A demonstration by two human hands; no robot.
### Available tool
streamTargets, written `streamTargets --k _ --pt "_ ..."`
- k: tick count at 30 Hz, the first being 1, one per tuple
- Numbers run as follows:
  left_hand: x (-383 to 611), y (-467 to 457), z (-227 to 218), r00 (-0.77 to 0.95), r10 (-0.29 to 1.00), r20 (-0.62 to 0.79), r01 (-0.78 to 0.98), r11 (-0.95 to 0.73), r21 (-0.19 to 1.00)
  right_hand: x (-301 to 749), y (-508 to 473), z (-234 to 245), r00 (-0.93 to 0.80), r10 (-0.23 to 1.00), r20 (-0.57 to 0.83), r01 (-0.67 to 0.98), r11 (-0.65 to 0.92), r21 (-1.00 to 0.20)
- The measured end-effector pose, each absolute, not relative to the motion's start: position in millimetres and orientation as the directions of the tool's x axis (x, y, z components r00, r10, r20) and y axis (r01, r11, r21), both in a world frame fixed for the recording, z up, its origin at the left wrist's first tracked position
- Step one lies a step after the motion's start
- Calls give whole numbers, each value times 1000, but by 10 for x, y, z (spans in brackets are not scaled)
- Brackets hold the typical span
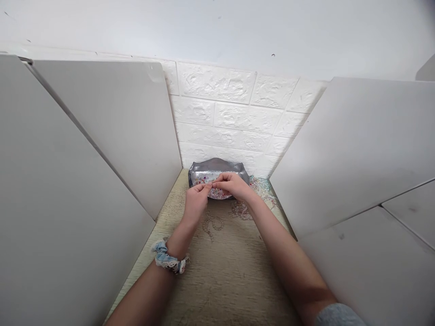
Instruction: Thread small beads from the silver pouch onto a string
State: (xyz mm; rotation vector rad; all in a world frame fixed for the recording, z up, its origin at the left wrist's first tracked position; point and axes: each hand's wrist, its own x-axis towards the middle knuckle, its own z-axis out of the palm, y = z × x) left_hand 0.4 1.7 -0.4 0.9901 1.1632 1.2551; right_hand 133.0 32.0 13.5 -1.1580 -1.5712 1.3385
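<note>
A shiny silver pouch (pixel 217 169) with small coloured beads showing in its front lies at the far end of the wooden table (pixel 224 271), against the brick-pattern wall. My left hand (pixel 196 199) and my right hand (pixel 231 184) meet in front of the pouch, fingertips pinched together at about the same spot. Both are closed on something too small to make out. A blue and white scrunchie (pixel 168 259) sits on my left wrist. Thin bead strings (pixel 212 223) lie on the table below my hands.
White panels stand on both sides, the left panel (pixel 112 131) and the right panel (pixel 353 149), leaving a narrow strip of table between them. More beadwork (pixel 263 186) lies by the pouch at the right. The white wall (pixel 231 122) closes the far end.
</note>
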Motion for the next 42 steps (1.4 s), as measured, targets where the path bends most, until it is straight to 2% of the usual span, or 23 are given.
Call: streamTargets --k 4,7,11,14,16,20,22,24,26,27,29,31,34,42 --pt "9 3 25 -2 992 -129 -161 127 979 1306 291 161 -309 951 -21 86 6 -996" --pt "20 -6 44 32 989 -145 -233 148 961 1280 270 190 -355 933 -61 16 -59 -998" --pt "30 -13 56 57 987 -150 -313 160 936 1254 258 209 -431 900 -71 34 -62 -997" --pt "24 -6 53 79 982 -172 -324 188 927 1244 250 222 -421 903 -78 79 -49 -996" --pt "17 2 46 88 978 -187 -324 206 923 1245 237 245 -395 917 -56 158 8 -987" --pt "13 10 38 123 971 -204 -328 234 915 1259 203 306 -370 922 115 365 258 -894" --pt "16 6 42 140 968 -209 -331 245 911 1255 191 320 -355 919 173 384 312 -869" --pt "19 -1 51 150 969 -198 -340 239 910 1230 191 312 -321 934 155 289 252 -923" --pt "21 -9 61 155 973 -173 -357 218 908 1185 205 278 -285 958 39 66 61 -996" --pt "21 -13 65 154 975 -161 -363 207 908 1159 217 252 -282 959 -41 -82 -66 -994" --pt "17 -17 70 139 980 -141 -366 184 912 1108 249 191 -319 931 -177 -375 -295 -879" --pt "11 -17 72 123 984 -127 -363 164 917 1071 284 128 -374 898 -232 -565 -419 -711" --pt "-1 -12 70 105 988 -110 -369 142 918 1050 321 59 -408 877 -253 -666 -475 -574" --pt "-18 8 51 33 996 -83 -399 89 913 1038 327 6 -407 860 -308 -696 -511 -505"
